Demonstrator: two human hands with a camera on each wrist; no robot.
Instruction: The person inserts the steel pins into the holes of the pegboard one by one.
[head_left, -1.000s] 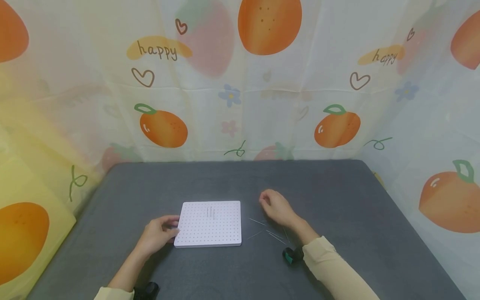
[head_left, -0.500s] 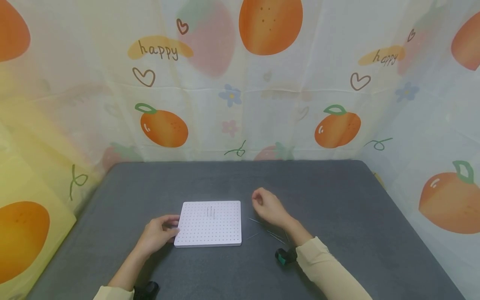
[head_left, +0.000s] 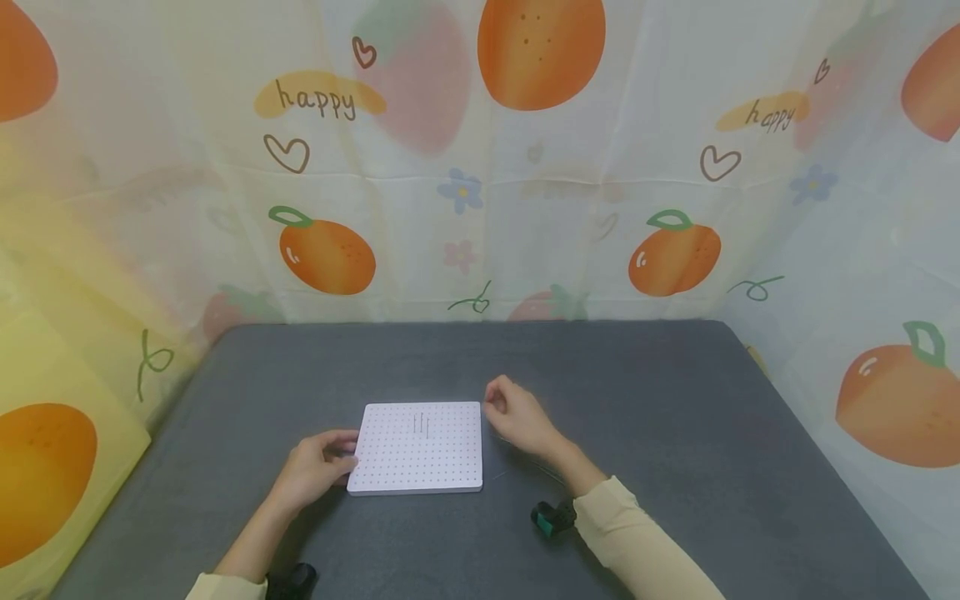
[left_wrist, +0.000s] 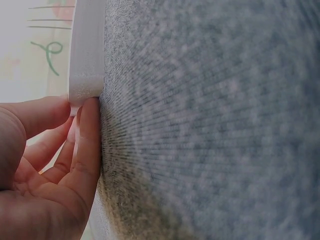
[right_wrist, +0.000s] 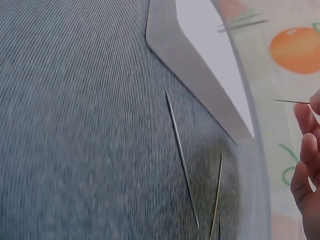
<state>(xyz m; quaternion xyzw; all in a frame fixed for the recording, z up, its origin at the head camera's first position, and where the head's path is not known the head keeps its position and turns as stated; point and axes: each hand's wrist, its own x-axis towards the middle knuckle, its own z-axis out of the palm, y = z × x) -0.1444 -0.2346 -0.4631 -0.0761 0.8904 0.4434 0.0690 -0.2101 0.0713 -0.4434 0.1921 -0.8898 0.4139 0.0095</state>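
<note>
A white pegboard (head_left: pixel 416 467) with a grid of small holes lies on the grey table. Three thin metal needles (head_left: pixel 422 425) stand upright near its far middle. My left hand (head_left: pixel 311 471) grips the board's left edge; in the left wrist view the thumb is at the upper face and the fingers (left_wrist: pixel 89 135) are low against the side. Just off the board's far right corner is my right hand (head_left: pixel 521 417), pinching one thin needle (right_wrist: pixel 290 101) between thumb and forefinger, its tip pointing out ahead of the fingers.
Several loose needles (right_wrist: pixel 182 160) lie on the cloth-covered table (head_left: pixel 660 392) right of the board, partly under the right forearm. A black wrist camera (head_left: pixel 553 518) hangs beside the right sleeve. Behind the table is a fruit-printed curtain (head_left: pixel 547 242).
My right hand has moved left with the needle, from above the loose needles to the board's right edge. The left hand and the board have stayed in place.
</note>
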